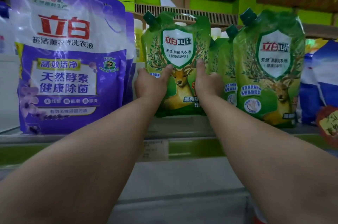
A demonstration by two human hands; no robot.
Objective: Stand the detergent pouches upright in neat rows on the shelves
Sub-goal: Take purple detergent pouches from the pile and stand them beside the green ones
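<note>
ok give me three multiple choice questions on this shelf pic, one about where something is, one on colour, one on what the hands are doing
1. Where does the purple pouch stand relative to the held green pouch?
A. to its left
B. to its right
C. lying on top of it

2. What colour is the held pouch's screw cap?
A. red
B. white
C. dark green

3. What are the hands doing?
A. hanging idle below the shelf
B. gripping the green pouch from both sides
C. unscrewing a cap

Answers:
1 A, the purple pouch stands at the frame's left.
2 C, the cap at its top corner is dark green.
3 B, the left hand and right hand clasp its edges, thumbs on the front.
</note>
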